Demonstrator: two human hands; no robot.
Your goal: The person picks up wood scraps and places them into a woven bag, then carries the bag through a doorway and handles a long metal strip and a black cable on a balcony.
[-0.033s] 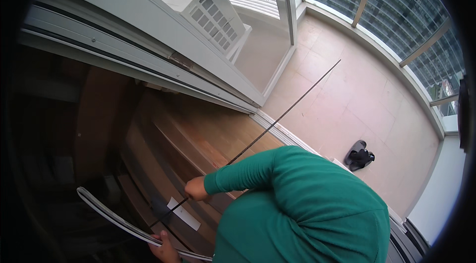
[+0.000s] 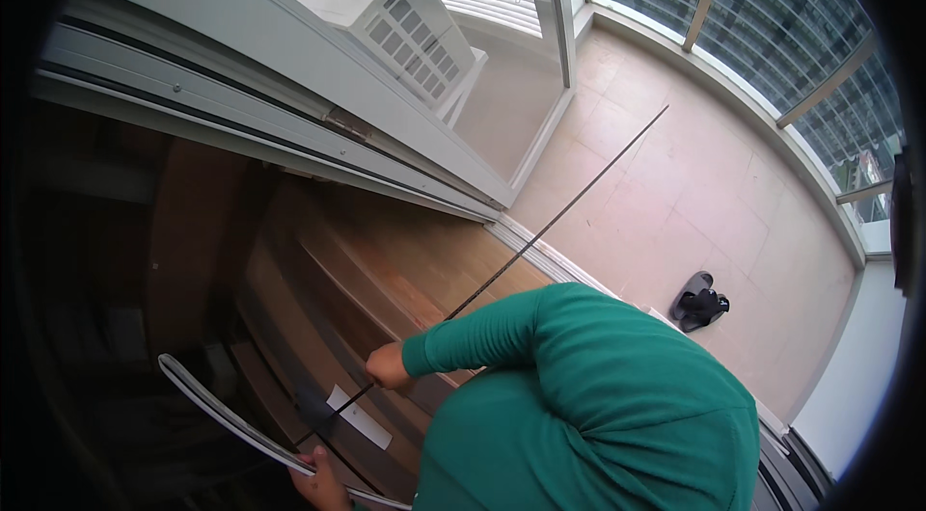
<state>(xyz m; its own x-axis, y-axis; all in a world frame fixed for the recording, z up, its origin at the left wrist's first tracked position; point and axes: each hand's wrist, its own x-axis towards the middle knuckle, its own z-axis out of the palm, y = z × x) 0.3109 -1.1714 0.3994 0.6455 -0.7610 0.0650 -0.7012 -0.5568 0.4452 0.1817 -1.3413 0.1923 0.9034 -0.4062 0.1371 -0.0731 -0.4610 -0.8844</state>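
My right hand (image 2: 388, 366) is closed around a long thin dark rod (image 2: 569, 204), its green sleeve reaching across from the right. One end of the rod extends over the balcony floor; the other passes below my hand toward the lower left. Lower down, my left hand (image 2: 320, 482) grips a long, slightly bent white strip (image 2: 217, 413) with a grey groove along it, the thumb lying on top. The rod's lower end comes close to the strip near my left hand; whether they touch I cannot tell. Beneath the rod lies a white rectangular piece (image 2: 362, 419).
Brown stepped panels or boards (image 2: 338, 270) lie under my hands. A light-framed glass door (image 2: 540, 140) stands to the upper left, with a white boxy unit (image 2: 410, 39) behind it. Black sandals (image 2: 699, 303) rest on the tiled balcony floor (image 2: 666, 193). A door track (image 2: 540, 254) crosses the floor.
My right hand and the rod have shifted slightly right, the rod's far tip a little higher. The white strip's free end has moved slightly right and up. Both grips look the same.
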